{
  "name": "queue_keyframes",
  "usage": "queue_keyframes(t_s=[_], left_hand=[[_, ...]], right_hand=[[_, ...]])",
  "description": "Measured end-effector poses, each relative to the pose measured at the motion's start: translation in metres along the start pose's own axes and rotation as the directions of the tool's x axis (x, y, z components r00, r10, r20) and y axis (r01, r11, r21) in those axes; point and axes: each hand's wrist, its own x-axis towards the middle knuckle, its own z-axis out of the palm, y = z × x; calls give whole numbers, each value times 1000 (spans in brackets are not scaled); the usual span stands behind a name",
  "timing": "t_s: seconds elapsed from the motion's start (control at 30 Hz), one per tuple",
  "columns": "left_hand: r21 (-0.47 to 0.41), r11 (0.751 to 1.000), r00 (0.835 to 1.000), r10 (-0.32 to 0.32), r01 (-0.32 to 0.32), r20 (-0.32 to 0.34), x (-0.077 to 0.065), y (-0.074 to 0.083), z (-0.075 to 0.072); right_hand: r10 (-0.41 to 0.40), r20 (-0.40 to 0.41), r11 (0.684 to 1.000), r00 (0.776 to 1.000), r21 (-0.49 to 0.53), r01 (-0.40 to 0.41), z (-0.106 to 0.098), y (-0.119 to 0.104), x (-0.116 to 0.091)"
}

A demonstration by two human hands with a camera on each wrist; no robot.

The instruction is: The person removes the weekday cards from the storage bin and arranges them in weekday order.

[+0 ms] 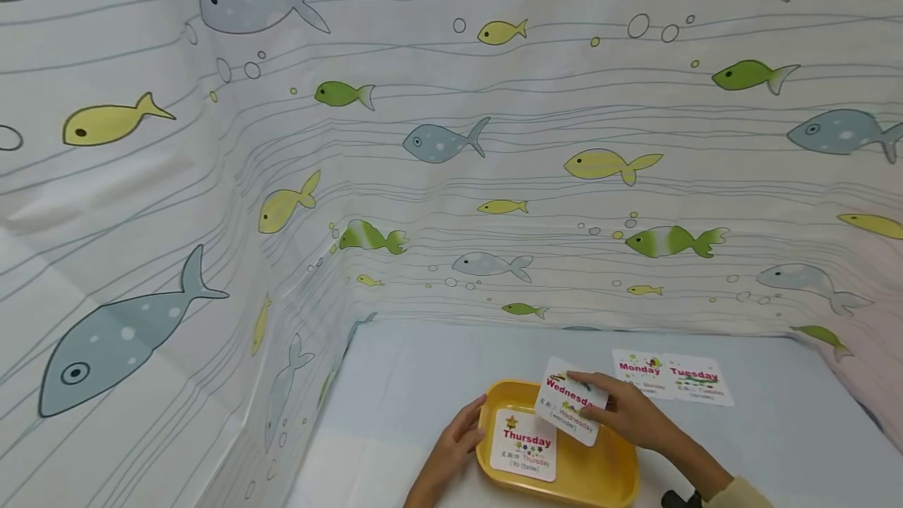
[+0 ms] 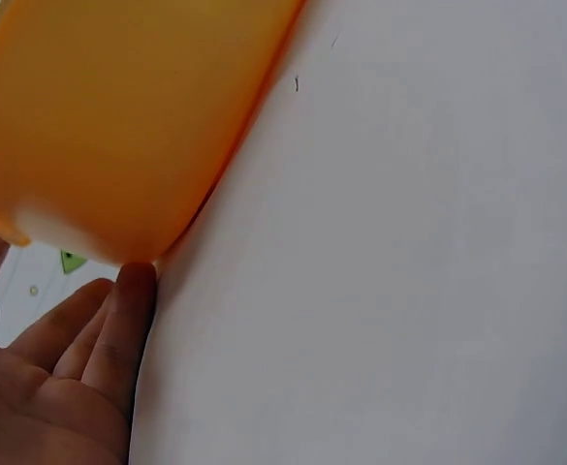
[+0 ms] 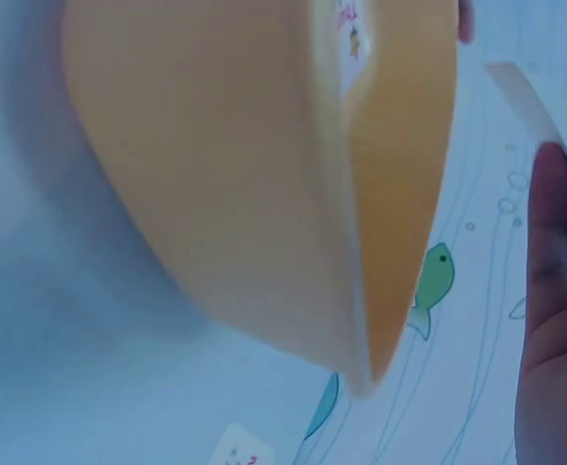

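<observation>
My right hand (image 1: 635,414) pinches a white "Wednesday" card (image 1: 557,412) between thumb and fingers, tilted above the yellow tray (image 1: 600,473). Inside that tray, on its left part, lies a "Thursday" card (image 1: 524,462), face up. At the tray's left end is my left hand (image 1: 451,445), its fingertips touching the outer side. The left wrist view has those fingers (image 2: 128,320) fairly straight against the tray's wall (image 2: 118,126). In the right wrist view, the held card (image 3: 520,97) appears edge-on beside the tray (image 3: 205,174).
Behind the tray to the right, a "Monday" card (image 1: 638,367) and a "Tuesday" card (image 1: 698,382) lie side by side on the pale table (image 1: 416,359). A fish-patterned sheet (image 1: 423,179) rises behind and at the left. Something small and black (image 1: 680,498) shows near the right forearm.
</observation>
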Motion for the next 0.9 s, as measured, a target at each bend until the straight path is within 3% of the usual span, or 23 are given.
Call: queue_keyframes(t_s=[0.17,0.27,0.6,0.9], left_hand=[[44,999,1000,15,-14,-17,1,0,2],[73,997,1000,25,-24,-12,0,0,3],[-16,998,997,68,-67,47,-4,3,3],[-7,999,999,33,-33,25,-7,2,0]], right_hand=[[69,-128,998,989,22,-67,-10,3,-9],[113,-163,994,980,22,-111,-16,5,-15],[234,-302,967,924,-25,-253,-32,17,-33],[353,-352,936,867,130,-328,-51,24,-46]])
